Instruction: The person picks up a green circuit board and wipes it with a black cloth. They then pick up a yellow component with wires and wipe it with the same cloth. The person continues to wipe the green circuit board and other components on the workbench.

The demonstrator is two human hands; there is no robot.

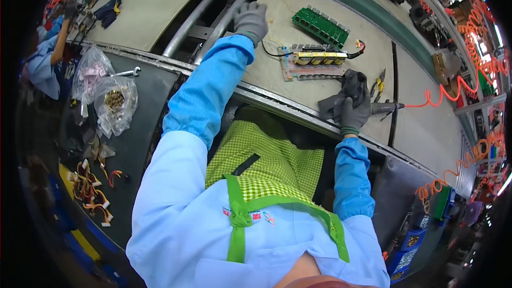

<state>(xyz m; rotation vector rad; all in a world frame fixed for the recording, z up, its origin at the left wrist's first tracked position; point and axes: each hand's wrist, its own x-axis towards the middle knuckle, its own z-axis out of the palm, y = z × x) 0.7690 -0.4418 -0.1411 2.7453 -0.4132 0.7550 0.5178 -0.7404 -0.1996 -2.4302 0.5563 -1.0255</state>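
Left grip [250, 21]: I see fingers loosely extended, green circuit board [320, 26] to its right
Right grip [356, 113]: by dark cloth [353, 85], hold I cannot tell; pliers [380, 81] beyond

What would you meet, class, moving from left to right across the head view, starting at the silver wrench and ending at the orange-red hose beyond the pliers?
Silver wrench → left hand → green circuit board → right hand → pliers → orange-red hose.

The middle is bright, lamps [498, 35] glare at right, and bowed edges fade black.
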